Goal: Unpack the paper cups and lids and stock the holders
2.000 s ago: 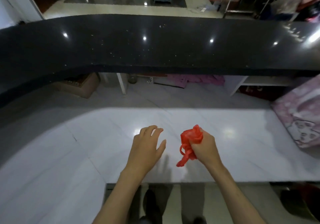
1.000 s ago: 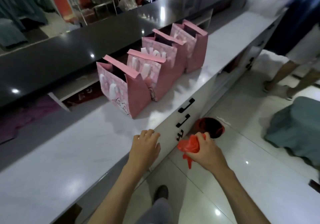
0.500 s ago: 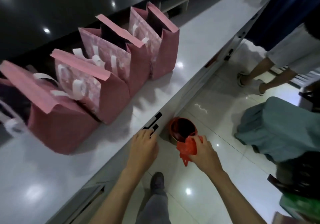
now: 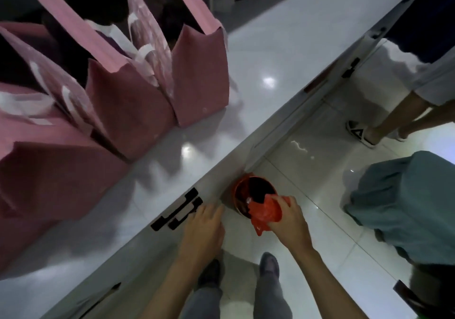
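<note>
My right hand (image 4: 288, 220) grips a crumpled red plastic bag (image 4: 267, 212) right over the rim of a round orange bin (image 4: 242, 187) that stands on the floor against the counter. The bin's inside looks dark. My left hand (image 4: 205, 225) hangs beside the counter front with relaxed fingers and holds nothing, just right of two black drawer handles (image 4: 178, 208). No paper cups, lids or holders are in view.
Several pink paper gift bags (image 4: 123, 97) stand in a row on the white counter (image 4: 258, 60). Another person's legs (image 4: 394, 119) stand at the upper right. A teal cloth-covered seat (image 4: 406, 203) sits on the tiled floor to the right. My feet (image 4: 268, 264) are below.
I have turned from the counter top toward the floor bin. My right hand carried the red bag down and over the bin's rim. My left hand came off the counter to its front edge.
</note>
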A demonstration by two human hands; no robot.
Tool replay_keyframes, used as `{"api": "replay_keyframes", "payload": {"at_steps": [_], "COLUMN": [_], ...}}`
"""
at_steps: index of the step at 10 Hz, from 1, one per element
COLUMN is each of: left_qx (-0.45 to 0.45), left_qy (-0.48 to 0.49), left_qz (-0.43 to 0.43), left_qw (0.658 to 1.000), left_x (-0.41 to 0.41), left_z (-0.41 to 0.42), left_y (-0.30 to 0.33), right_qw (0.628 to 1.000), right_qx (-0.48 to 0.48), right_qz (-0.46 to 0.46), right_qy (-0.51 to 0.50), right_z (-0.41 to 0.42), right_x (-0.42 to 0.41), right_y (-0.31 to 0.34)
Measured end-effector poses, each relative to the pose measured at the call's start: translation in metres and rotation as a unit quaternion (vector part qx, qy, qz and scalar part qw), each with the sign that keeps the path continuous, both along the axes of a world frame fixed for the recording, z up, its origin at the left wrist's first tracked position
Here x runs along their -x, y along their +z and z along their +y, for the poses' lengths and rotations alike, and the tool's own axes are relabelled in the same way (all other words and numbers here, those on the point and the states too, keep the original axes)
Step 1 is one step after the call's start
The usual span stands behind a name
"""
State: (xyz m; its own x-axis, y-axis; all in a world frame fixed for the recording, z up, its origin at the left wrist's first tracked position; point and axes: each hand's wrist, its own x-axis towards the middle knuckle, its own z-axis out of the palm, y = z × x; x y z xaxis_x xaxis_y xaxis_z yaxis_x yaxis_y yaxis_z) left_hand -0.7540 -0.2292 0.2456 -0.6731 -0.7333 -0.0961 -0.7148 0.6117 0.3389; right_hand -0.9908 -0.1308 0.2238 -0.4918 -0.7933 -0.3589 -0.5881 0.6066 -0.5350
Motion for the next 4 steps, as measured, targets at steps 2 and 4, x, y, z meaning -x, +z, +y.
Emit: {"api": "replay_keyframes", "payload": {"at_steps": [2, 4], "left_qx": [-0.009, 0.028], "left_qy": [0.079, 0.064], "left_qz": [-0.031, -0.02], "left_qw": [0.996, 0.997], "left_x": [0.044, 0.064], "left_z": [0.012, 0.003], "left_y": [-0.123, -0.226], "right_qw": [1.0, 0.999], "right_qx": [0.015, 0.03], "right_qz": [-0.004, -0.02], "right_qy": [-0.009, -0.02], "right_z": [-0.029, -0.05], "right_x": [0.051, 0.082], "right_y": [-0.137, -0.259]}}
